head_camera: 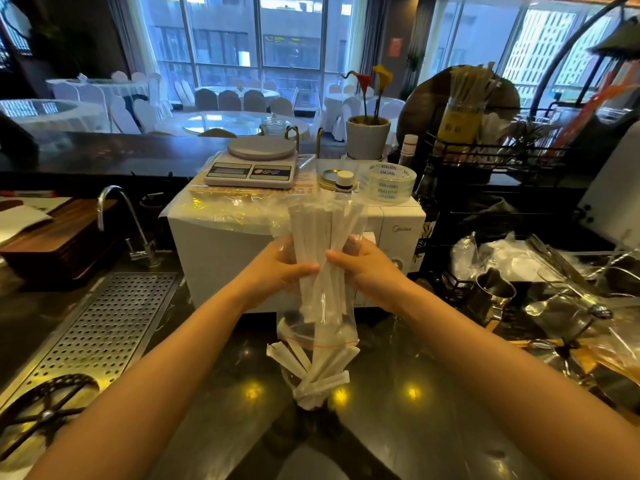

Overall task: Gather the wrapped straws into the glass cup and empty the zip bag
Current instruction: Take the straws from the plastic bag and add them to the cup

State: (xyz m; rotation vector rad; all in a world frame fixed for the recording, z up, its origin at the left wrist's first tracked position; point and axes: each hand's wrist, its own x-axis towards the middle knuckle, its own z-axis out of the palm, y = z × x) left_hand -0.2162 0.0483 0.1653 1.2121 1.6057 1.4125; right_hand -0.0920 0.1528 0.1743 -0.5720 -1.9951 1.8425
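Note:
A clear zip bag (327,289) hangs upside down over the dark counter, its red-lined opening facing down. Both hands squeeze its middle: my left hand (277,268) from the left, my right hand (367,268) from the right. White paper-wrapped straws (322,230) fan out inside the bag above my hands. Their lower ends stick out of the opening and reach into a glass cup (304,386) standing on the counter directly below. The cup is transparent and mostly hidden by bag and straws.
A white microwave (225,244) stands just behind the bag, carrying a kitchen scale (252,164), a tape roll (388,181) and plastic wrap. A perforated steel drain tray (104,327) and tap (114,209) are on the left. Metal jugs (491,292), cutlery and bags crowd the right.

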